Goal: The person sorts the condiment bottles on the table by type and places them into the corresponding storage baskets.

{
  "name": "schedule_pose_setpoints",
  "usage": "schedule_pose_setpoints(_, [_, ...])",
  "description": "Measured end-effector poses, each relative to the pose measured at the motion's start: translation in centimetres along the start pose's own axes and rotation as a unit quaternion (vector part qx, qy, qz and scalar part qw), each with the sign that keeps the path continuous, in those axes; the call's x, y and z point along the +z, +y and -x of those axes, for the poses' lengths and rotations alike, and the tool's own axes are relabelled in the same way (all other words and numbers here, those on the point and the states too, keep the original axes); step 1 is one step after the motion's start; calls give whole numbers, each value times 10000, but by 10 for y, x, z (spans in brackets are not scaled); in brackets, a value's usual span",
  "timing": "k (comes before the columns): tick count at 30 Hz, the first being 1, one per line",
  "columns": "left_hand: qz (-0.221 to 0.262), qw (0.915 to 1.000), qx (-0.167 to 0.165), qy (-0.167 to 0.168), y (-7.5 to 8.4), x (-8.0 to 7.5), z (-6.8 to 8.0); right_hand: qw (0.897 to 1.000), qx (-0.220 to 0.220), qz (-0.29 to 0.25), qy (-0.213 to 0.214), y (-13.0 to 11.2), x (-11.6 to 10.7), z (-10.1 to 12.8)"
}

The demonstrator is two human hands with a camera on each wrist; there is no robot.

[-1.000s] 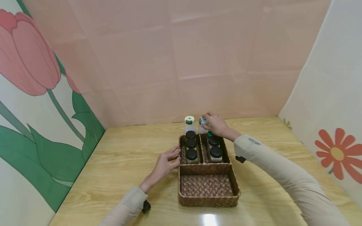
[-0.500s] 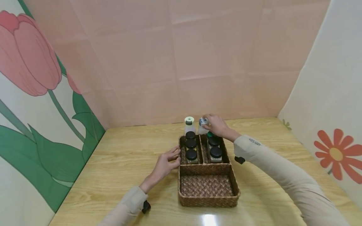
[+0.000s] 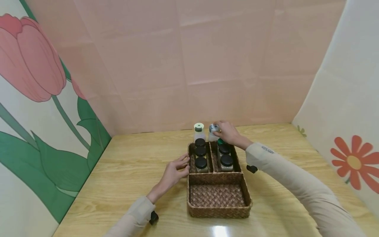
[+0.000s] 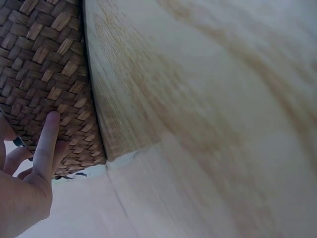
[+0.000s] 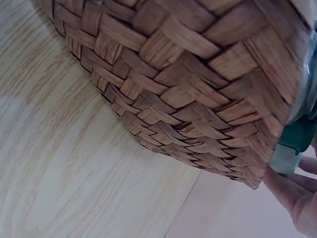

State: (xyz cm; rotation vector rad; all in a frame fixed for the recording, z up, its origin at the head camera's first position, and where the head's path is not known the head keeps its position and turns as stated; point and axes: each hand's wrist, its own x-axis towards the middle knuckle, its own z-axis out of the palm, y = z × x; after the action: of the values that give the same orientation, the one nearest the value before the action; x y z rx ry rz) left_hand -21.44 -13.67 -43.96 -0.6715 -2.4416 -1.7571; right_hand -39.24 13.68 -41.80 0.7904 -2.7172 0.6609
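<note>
A brown woven basket (image 3: 219,212) has two narrow compartments at the back and one wide one in front. In the head view my left hand (image 3: 171,173) rests its fingers against the basket's left wall; the left wrist view shows an extended finger (image 4: 48,134) touching the weave. Behind the basket, my right hand (image 3: 228,133) pinches the top of a whitish bottle (image 3: 212,136) with a grey-blue cap. Its lower part is hidden by the basket's back rim. Beside it stands another whitish bottle (image 3: 199,135) with a pale top and dark green band.
Black-lidded jars (image 3: 201,162) line the left compartment. The right one holds two more black-lidded jars (image 3: 226,160) and a green-lidded jar (image 3: 220,141). All stand on a wood-grain table (image 3: 142,154), with a pink backdrop (image 3: 148,82) and flower-printed side panels around it.
</note>
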Motion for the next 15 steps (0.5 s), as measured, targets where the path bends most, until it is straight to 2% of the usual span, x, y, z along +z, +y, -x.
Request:
schedule_pose_setpoints(10, [35,10000,54,72,0,1,-1,9999,-81,-41,99,1,-2,0])
schedule_pose_setpoints(15, [-91,9999,45,72,-24,3,-6,9999,-39,-119,110,6,-2,1])
